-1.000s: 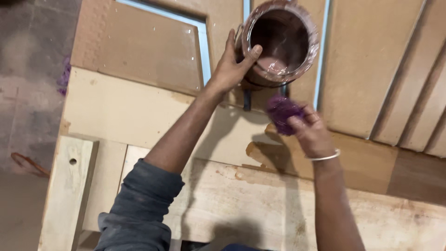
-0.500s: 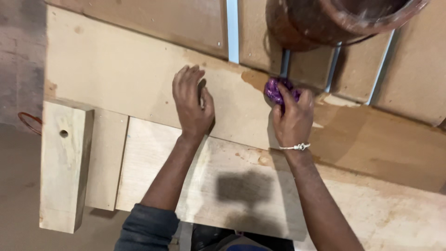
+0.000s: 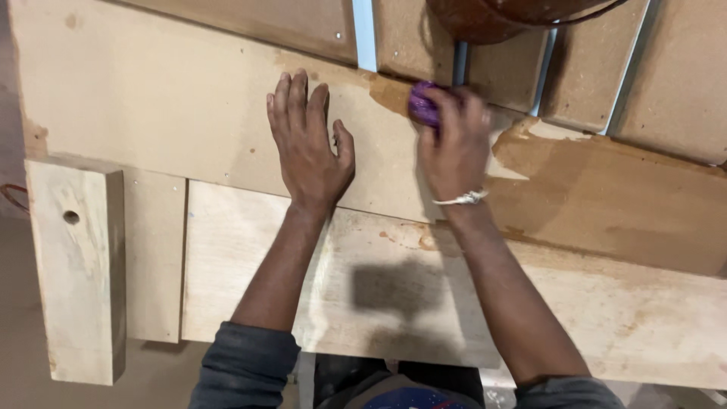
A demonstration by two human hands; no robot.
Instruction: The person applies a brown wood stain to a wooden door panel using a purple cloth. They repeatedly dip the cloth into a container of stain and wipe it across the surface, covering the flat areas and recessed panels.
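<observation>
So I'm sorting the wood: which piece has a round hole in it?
The pale upright block at far left, away from both hands; the boards beside it show none.

A pale wooden block (image 3: 74,265) with a round hole lies at the near left, beside a light plywood board (image 3: 394,303). At the far edge sits a brown, stained bucket (image 3: 492,19), with fibreboard slats (image 3: 674,83) to its right.
</observation>
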